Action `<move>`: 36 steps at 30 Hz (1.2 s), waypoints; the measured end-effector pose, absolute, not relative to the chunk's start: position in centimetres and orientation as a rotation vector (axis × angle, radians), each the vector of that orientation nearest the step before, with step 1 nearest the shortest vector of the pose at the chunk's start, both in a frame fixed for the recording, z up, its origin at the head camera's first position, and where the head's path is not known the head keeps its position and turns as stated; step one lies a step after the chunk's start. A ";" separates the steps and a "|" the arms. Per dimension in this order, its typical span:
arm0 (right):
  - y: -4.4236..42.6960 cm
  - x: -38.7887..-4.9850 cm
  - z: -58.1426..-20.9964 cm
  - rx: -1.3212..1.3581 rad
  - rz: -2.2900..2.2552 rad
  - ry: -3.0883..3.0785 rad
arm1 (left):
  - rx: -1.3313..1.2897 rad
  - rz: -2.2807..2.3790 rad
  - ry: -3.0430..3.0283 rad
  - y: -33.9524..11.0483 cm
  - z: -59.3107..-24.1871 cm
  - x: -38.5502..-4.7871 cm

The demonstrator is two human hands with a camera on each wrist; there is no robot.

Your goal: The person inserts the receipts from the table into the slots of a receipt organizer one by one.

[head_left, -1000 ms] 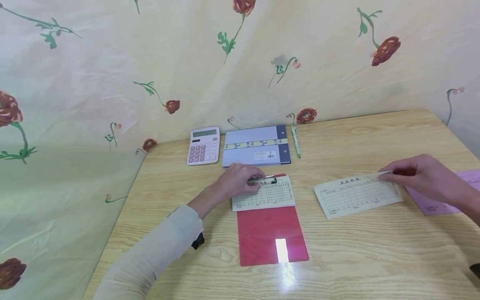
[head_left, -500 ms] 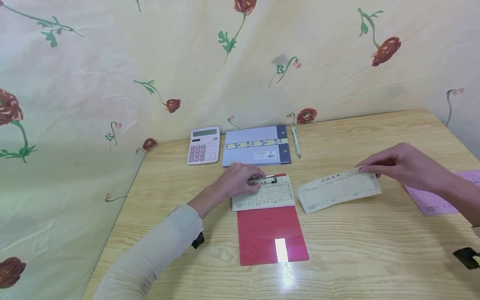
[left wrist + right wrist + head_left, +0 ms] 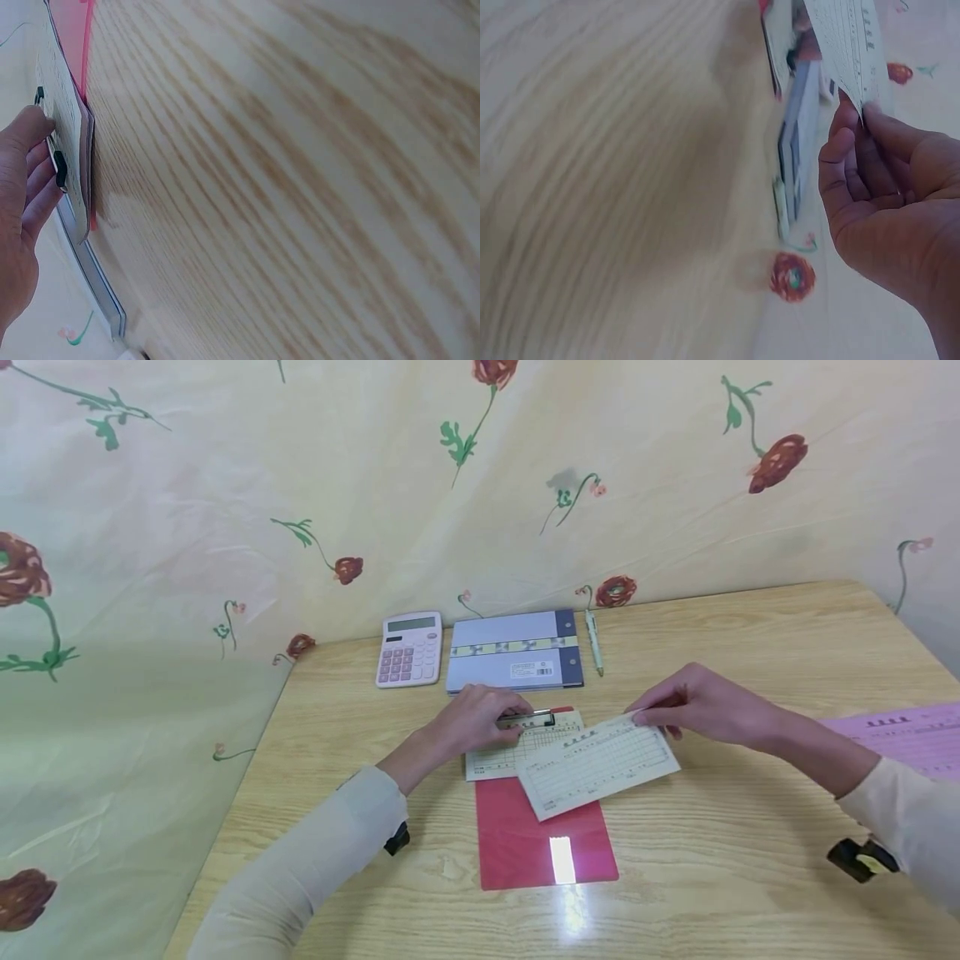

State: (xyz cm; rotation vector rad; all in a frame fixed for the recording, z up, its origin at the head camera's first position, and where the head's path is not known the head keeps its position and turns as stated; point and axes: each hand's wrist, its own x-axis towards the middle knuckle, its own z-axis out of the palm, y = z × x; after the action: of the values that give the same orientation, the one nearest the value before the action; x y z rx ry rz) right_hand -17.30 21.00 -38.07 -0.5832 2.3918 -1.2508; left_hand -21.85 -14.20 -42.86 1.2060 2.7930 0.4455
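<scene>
A red clipboard (image 3: 536, 852) lies on the wooden table with printed white forms (image 3: 491, 763) at its top end. The left hand (image 3: 480, 720) grips the clipboard's metal clip (image 3: 534, 720), thumb and fingers around it; the left wrist view shows this hand (image 3: 22, 180) at the clip, beside the stack's edge. Between thumb and fingers, the right hand (image 3: 701, 708) pinches the upper right corner of a loose white form (image 3: 600, 768), whose left part overlaps the clipboard and its forms. In the right wrist view the form (image 3: 851, 45) rises from the right hand (image 3: 892, 180).
Behind the clipboard are a pink calculator (image 3: 409, 650), a blue-grey notebook (image 3: 510, 652) and a light green pen (image 3: 594, 643). A purple form (image 3: 907, 739) lies at the right, partly behind the right forearm. Flowered cloth (image 3: 405, 485) hangs along the back and left.
The right hand has carried the loose form leftward from beside the clipboard to over it. More of the purple form is uncovered. The left hand has kept its grip at the clip.
</scene>
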 end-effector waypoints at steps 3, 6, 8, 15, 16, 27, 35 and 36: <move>19.7 -17.4 -38.7 -0.523 -1.286 2.342 | 1.199 0.434 2.795 -14.2 -42.8 -21.8; 18.7 -17.4 -39.4 -0.461 -1.332 2.285 | 1.204 0.422 2.794 -14.2 -42.7 -21.8; 18.0 -17.3 -39.7 -0.426 -1.354 2.255 | 1.207 0.428 2.793 -14.2 -42.7 -21.8; 15.9 -17.2 -40.8 -0.324 -1.382 2.169 | 1.200 0.493 2.769 -14.3 -42.9 -21.8; 15.6 -17.2 -40.9 -0.308 -1.376 2.167 | 1.202 0.499 2.766 -14.3 -42.9 -21.8; 13.1 -17.4 -41.6 -0.253 -1.360 2.188 | 1.194 0.511 2.749 -14.3 -42.9 -21.9; 12.1 -17.9 -42.2 -0.229 -1.340 2.184 | 1.182 0.490 2.748 -14.2 -42.8 -22.0; 12.1 -17.9 -42.3 -0.229 -1.335 2.189 | 1.181 0.491 2.746 -14.2 -42.7 -22.0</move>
State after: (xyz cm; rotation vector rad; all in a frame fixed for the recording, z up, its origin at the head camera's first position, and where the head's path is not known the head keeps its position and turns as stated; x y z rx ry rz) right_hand -17.88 12.08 -42.30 -0.2286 2.1891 -1.3354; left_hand -21.95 -14.21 -42.74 1.1813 2.7465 0.4911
